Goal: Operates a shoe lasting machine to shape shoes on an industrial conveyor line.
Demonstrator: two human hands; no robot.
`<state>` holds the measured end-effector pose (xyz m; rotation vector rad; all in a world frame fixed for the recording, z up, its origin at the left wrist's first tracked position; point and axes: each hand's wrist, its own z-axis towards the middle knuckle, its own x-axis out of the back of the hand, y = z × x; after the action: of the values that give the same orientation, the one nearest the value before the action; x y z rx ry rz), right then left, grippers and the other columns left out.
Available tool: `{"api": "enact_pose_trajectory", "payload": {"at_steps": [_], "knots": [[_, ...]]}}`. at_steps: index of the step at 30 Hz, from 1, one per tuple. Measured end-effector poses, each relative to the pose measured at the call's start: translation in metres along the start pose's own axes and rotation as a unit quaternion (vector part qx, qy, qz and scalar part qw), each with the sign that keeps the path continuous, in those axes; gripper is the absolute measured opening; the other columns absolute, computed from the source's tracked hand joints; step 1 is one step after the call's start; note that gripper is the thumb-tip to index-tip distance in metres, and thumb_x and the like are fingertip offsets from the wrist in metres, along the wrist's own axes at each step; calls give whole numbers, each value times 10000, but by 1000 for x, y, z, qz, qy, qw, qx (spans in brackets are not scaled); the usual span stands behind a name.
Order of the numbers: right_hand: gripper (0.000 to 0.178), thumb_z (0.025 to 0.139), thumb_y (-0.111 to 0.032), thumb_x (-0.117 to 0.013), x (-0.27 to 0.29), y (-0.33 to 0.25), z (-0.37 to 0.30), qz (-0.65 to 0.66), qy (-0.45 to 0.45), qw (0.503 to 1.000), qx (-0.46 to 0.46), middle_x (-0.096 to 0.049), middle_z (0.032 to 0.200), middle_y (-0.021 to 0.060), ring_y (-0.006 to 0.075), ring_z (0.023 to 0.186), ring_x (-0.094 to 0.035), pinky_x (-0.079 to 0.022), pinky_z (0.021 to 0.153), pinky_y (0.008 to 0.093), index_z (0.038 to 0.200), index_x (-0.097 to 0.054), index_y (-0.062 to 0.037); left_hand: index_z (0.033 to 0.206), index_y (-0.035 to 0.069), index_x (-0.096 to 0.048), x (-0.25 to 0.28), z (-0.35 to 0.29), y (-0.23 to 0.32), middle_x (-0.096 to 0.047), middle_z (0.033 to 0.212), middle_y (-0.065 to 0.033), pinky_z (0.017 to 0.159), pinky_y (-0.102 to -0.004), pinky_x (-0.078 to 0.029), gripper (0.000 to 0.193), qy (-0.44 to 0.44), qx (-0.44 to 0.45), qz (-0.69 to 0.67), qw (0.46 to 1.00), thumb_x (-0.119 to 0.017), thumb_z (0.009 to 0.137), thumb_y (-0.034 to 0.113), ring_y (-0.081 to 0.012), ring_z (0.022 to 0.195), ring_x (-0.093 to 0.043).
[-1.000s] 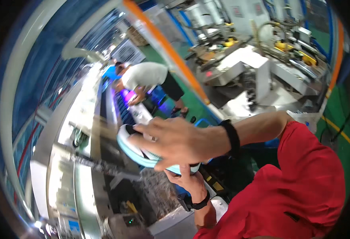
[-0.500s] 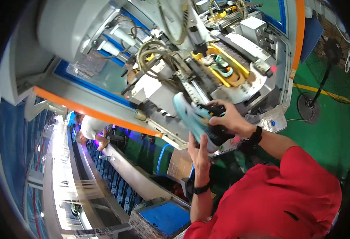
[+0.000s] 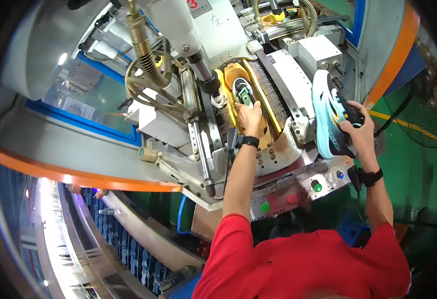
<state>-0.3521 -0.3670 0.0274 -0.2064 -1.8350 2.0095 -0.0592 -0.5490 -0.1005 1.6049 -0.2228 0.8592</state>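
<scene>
In my right hand (image 3: 362,130) is a sneaker (image 3: 327,117) with a light-blue and white sole and a black upper. I grip it by the collar, tilted on its side with the toe up, at the right of the machine. My left hand (image 3: 249,118) reaches into the machine's yellow-edged cradle (image 3: 264,107) and closes around the near end of a second sneaker (image 3: 243,90), black with a green part on top. My fingers hide the near part of that shoe. A thick metal piston (image 3: 202,72) stands just left of it.
Hoses (image 3: 143,70) and metal rods crowd the machine's left side. A front panel (image 3: 300,192) carries green, red and blue buttons. Orange-edged guards (image 3: 104,182) flank the opening. A conveyor (image 3: 79,239) runs at the lower left, and a fan (image 3: 422,104) stands right.
My hands have parted. The right hand has carried the light-blue sneaker to the right. The left hand has let go of it and moved forward onto the sneaker in the cradle.
</scene>
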Motion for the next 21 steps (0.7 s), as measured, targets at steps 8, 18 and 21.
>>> {"api": "enact_pose_trajectory", "payload": {"at_steps": [8,18,21], "knots": [[512,687,-155,-742,-42,-5,89,-145,-17,984,99,-666,1035,96,180,947,-622,-476,892,291,1163,-613,-14,1112,-79,-554,18,25,-6,-661,1069,-216,857,-441,-510,434,-6,84,-188,978,-706,730,58,-354,975,-655],[538,641,-265,-766,-293,-35,164,-408,-305,858,70,-684,1034,264,353,983,-679,-548,839,395,1053,-652,62,1236,-44,-538,229,-211,-25,-621,1085,-83,826,-331,-544,378,-141,215,-524,812,-645,881,32,-179,935,-644],[349,755,-188,-661,-345,26,155,-432,-232,866,99,-678,1054,273,371,1032,-666,-547,861,414,1016,-671,44,1325,-73,-479,276,-275,-47,-617,1156,-93,947,-318,-478,532,-60,220,-523,821,-672,838,21,-179,1040,-611]]}}
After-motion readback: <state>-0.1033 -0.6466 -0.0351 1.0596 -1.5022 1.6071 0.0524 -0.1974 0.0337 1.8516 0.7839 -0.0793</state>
